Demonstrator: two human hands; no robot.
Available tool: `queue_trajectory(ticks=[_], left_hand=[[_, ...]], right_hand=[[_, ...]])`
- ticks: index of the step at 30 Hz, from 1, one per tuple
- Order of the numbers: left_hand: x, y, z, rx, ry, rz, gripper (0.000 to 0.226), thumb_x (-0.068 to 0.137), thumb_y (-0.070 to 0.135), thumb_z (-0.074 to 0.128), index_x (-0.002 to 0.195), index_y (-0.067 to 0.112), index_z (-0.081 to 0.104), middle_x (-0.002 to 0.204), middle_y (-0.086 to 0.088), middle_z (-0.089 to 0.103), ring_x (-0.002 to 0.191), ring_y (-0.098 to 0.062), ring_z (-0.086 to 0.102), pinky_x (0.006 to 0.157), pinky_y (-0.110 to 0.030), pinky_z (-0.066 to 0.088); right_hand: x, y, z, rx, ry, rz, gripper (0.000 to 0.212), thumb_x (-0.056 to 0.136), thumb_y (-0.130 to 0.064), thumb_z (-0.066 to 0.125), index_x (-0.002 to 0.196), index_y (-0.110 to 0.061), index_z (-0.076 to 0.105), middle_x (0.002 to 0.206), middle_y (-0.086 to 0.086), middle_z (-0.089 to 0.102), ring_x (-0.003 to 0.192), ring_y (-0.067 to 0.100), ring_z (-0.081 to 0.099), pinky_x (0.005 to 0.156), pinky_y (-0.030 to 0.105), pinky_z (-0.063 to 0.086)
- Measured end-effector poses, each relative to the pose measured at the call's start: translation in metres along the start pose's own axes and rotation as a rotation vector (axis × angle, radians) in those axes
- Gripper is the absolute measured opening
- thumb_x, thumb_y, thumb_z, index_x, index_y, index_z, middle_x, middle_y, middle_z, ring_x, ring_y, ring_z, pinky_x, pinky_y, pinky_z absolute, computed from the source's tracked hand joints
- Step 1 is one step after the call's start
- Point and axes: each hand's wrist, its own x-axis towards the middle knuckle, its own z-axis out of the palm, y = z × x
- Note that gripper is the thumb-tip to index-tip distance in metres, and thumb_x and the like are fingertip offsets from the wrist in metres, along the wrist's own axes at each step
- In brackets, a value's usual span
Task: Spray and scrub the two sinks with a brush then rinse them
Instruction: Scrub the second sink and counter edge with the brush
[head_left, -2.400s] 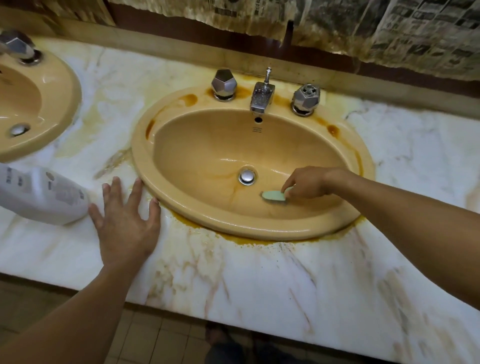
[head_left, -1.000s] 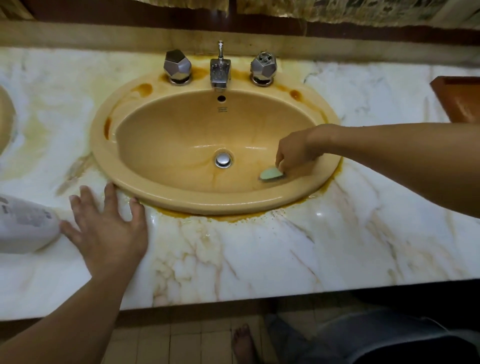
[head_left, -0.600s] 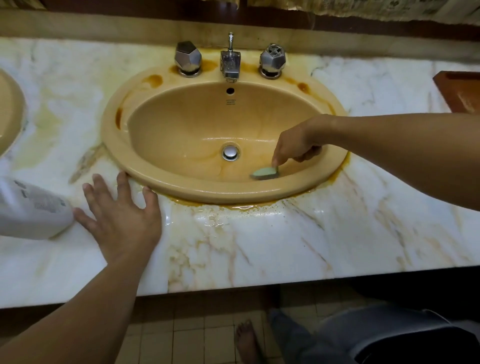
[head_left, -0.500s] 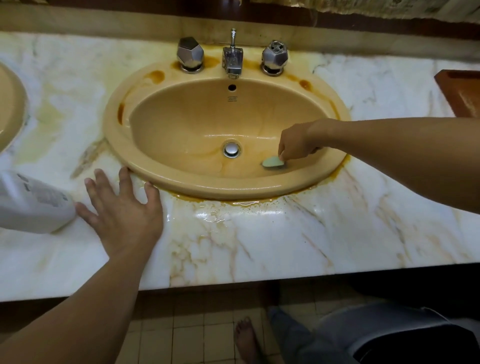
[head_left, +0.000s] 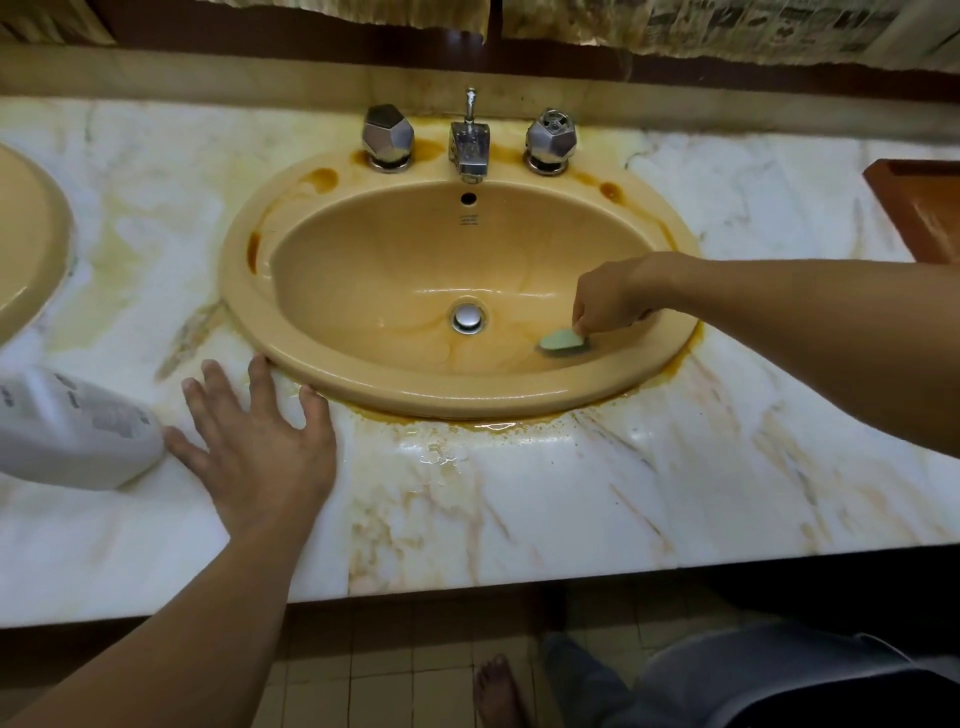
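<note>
One view, head-worn, wide-angle. Looks forward and steeply down over the countertop (head_left: 519, 493) front edge toward the back wall (head_left: 208, 73). Close in: sink (head_left: 244, 291) fills upper centre, second sink (head_left: 31, 249) cut by left border. Left hand (head_left: 260, 457) enters from bottom left, right hand (head_left: 605, 301) gripping brush (head_left: 561, 340) from right border. Floor (head_left: 389, 675) and foot (head_left: 498, 691) at bottom.

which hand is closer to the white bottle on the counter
Left. The left hand lies flat on the counter right beside the bottle, little finger at its base. The right hand is far off to the right, inside the sink, gripping the brush.
</note>
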Motion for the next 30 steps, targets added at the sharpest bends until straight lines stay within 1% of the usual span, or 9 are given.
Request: queue_trajectory(ticks=[6,10,14,18,20,22,25,27,30], left_hand=[[0.001,0.001,0.0,0.023,-0.02,-0.015,0.064,0.102,0.053,0.036,0.159,0.023,0.031,0.169,-0.012,0.014,0.157,-0.029,0.003,0.123,-0.063,0.004],[0.0,0.001,0.0,0.051,-0.029,-0.015,0.065,0.103,0.054,0.034,0.161,0.025,0.027,0.17,-0.011,0.011,0.158,-0.028,0.001,0.123,-0.062,0.002],[0.002,0.0,0.001,0.081,-0.039,-0.009,0.066,0.103,0.054,0.034,0.161,0.024,0.026,0.17,-0.011,0.011,0.158,-0.029,0.001,0.123,-0.063,0.004],[0.001,0.001,0.0,0.077,-0.036,-0.008,0.066,0.103,0.055,0.032,0.161,0.024,0.027,0.17,-0.011,0.011,0.158,-0.029,0.002,0.123,-0.063,0.004],[0.001,0.001,-0.001,0.078,-0.04,-0.008,0.067,0.103,0.055,0.032,0.161,0.025,0.026,0.17,-0.01,0.011,0.158,-0.029,0.001,0.123,-0.064,0.005],[0.001,0.001,0.0,0.073,-0.042,-0.006,0.067,0.102,0.056,0.03,0.161,0.025,0.026,0.17,-0.01,0.01,0.158,-0.028,0.001,0.123,-0.063,0.004],[0.001,0.001,0.0,0.066,-0.044,-0.012,0.067,0.102,0.055,0.031,0.161,0.025,0.026,0.17,-0.01,0.011,0.158,-0.028,0.001,0.123,-0.063,0.004],[0.002,0.001,-0.001,0.064,-0.037,-0.012,0.065,0.103,0.054,0.034,0.161,0.025,0.028,0.17,-0.011,0.012,0.157,-0.029,0.002,0.123,-0.063,0.004],[0.002,0.001,-0.001,0.055,-0.03,-0.009,0.064,0.103,0.052,0.037,0.16,0.023,0.03,0.169,-0.012,0.013,0.157,-0.03,0.003,0.122,-0.064,0.005]], right_hand=[[0.008,-0.013,0.005,0.202,-0.215,-0.039,0.04,0.097,-0.042,0.062,0.131,-0.022,0.065,0.06,-0.001,0.046,0.048,0.015,0.034,0.047,0.024,0.03],[0.019,-0.015,0.008,-0.083,0.075,-0.044,0.037,0.098,-0.042,0.055,0.124,-0.021,0.069,0.102,0.0,0.07,0.083,0.019,0.067,0.078,0.037,0.06],[0.016,-0.019,-0.001,0.029,-0.118,-0.063,0.034,0.099,-0.043,0.057,0.124,-0.024,0.07,0.084,0.002,0.065,0.061,0.019,0.054,0.055,0.028,0.049],[0.021,-0.019,0.001,-0.16,0.2,-0.065,0.037,0.102,-0.04,0.049,0.129,-0.023,0.067,0.12,0.003,0.068,0.103,0.024,0.064,0.084,0.037,0.054],[0.026,-0.022,0.011,-0.101,0.186,-0.134,0.035,0.101,-0.04,0.05,0.129,-0.03,0.068,0.12,0.004,0.067,0.101,0.024,0.063,0.082,0.035,0.052],[0.025,-0.022,0.015,0.071,0.003,-0.194,0.03,0.099,-0.043,0.055,0.125,-0.04,0.07,0.112,0.006,0.07,0.086,0.025,0.062,0.073,0.034,0.052],[0.029,-0.021,0.014,-0.011,0.128,-0.155,0.032,0.099,-0.045,0.053,0.127,-0.04,0.069,0.127,0.0,0.066,0.106,0.024,0.062,0.087,0.038,0.053],[0.025,-0.023,0.01,-0.013,0.073,-0.127,0.037,0.1,-0.042,0.054,0.13,-0.028,0.068,0.105,0.002,0.07,0.083,0.022,0.063,0.071,0.034,0.054],[0.013,-0.017,-0.01,0.013,-0.213,-0.056,0.042,0.097,-0.042,0.06,0.127,-0.013,0.067,0.058,0.001,0.049,0.043,0.017,0.036,0.044,0.023,0.033]])
